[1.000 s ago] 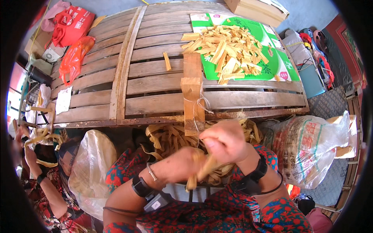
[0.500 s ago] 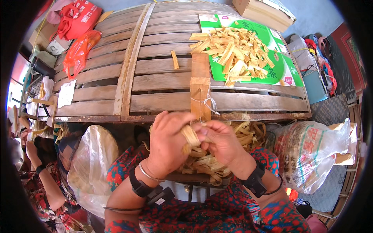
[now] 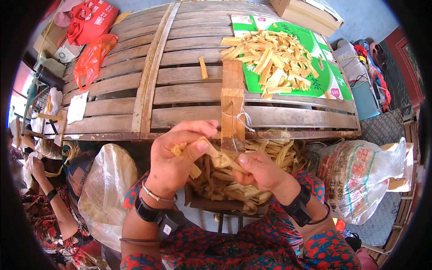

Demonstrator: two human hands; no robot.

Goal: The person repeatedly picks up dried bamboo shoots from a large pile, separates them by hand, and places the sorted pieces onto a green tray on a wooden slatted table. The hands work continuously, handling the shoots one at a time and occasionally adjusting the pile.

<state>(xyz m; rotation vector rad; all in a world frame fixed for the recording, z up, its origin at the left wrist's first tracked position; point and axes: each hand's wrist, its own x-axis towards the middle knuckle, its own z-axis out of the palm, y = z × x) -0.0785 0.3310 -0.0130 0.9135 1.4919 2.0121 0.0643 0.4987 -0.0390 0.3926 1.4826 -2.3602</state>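
My left hand (image 3: 177, 157) grips a crumpled yellow dried strip (image 3: 220, 159), thumb on top and fingertips raised. My right hand (image 3: 258, 168) pinches the same strip's right end, just below a wooden block (image 3: 231, 123) at the table's front edge. The block has white string tied round it. Under my hands a dark box (image 3: 195, 202) holds many long, wrinkled yellow strips (image 3: 281, 150).
A slatted table (image 3: 112, 108) bears cut yellow pieces on green cardboard (image 3: 274, 63), a carton (image 3: 306, 13) and red bags (image 3: 90, 60). Plastic sacks (image 3: 357, 180) (image 3: 108, 193) flank me. Another person's arm (image 3: 56, 202) is at far left.
My left hand has moved left and turned, drawing the strip out between both hands. My right hand has shifted slightly down and right. The other person's hand has shifted slightly.
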